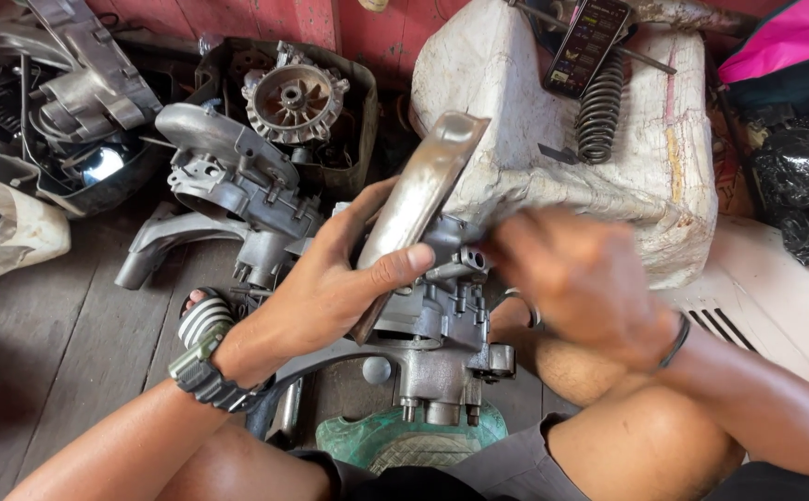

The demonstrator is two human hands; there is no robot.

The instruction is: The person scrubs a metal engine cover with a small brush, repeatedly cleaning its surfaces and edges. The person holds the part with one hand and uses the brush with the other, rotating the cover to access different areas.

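Grey metal engine block (432,325), grimy, left hand (330,288) gripping, right hand (581,278) blurred, perhaps touching

One view only, head-worn. Looks steeply down and forward from above the seated person's lap, onto the wooden floor (61,343). Close range: the hands fill mid-frame. Knees sit at the bottom edge; beyond the floor, a red wall (330,23) runs along the top edge. No second view shares the scene.

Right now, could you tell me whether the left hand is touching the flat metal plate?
Touching. The head view shows the left hand wrapped around the flat metal plate, thumb pressed across its face, fingers behind its edge.
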